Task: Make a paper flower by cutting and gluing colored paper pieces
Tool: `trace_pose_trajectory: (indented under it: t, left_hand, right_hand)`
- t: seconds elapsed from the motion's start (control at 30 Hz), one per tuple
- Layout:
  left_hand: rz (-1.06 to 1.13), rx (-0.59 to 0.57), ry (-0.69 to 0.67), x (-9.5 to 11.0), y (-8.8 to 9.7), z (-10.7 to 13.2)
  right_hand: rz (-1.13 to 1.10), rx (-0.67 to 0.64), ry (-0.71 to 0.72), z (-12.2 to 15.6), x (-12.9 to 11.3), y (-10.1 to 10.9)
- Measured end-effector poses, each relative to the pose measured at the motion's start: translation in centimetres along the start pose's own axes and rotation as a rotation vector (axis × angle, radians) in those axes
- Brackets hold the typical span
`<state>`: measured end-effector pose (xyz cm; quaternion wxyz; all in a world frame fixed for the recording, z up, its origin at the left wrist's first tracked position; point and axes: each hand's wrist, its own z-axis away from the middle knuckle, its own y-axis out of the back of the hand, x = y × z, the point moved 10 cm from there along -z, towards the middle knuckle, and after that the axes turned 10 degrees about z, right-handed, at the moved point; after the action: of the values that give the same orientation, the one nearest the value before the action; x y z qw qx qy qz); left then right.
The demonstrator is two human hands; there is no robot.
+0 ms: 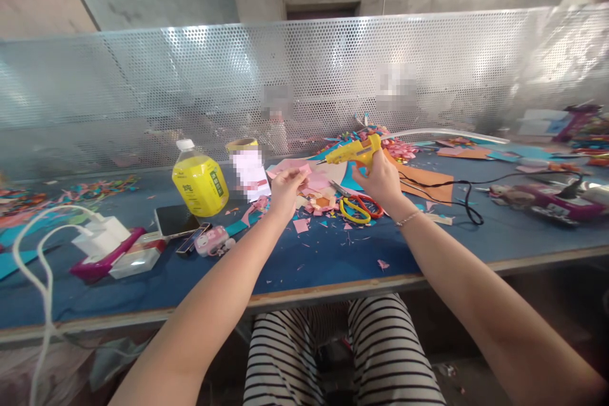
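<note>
My right hand (384, 177) is wrapped round the handle of a yellow glue gun (352, 151), its nozzle pointing left. Close to that nozzle, my left hand (288, 187) pinches a piece of pink paper (301, 169) between thumb and fingers. Whether nozzle and paper touch, I cannot tell. Below and between the hands lie scissors (356, 209) with yellow and red handles. Pink and cream paper scraps (318, 203) surround the blades. Larger sheets, including an orange sheet (431, 181), lie behind and right of my right hand.
At the left stand a yellow-labelled bottle (202, 181) and a tape roll (242, 143). A phone (176, 222), a pink case (212, 241) and a purple power strip (102, 260) with white chargers lie nearer. A black cord (469, 193) crosses the right side. A perforated metal screen (190, 76) closes the back.
</note>
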<state>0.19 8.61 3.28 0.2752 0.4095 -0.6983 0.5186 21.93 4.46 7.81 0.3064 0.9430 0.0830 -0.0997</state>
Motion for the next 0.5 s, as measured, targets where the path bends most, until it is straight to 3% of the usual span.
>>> trace_pose_trajectory:
  t: [0.2, 0.5]
  left_hand:
    - [0.05, 0.009, 0.001, -0.1, 0.0, 0.1]
    - [0.112, 0.009, 0.002, -0.6, 0.1, -0.3]
  right_hand:
    - [0.012, -0.006, 0.014, 0.1, -0.1, -0.4]
    - [0.081, -0.034, 0.094, 1.0, -2.1, -0.7]
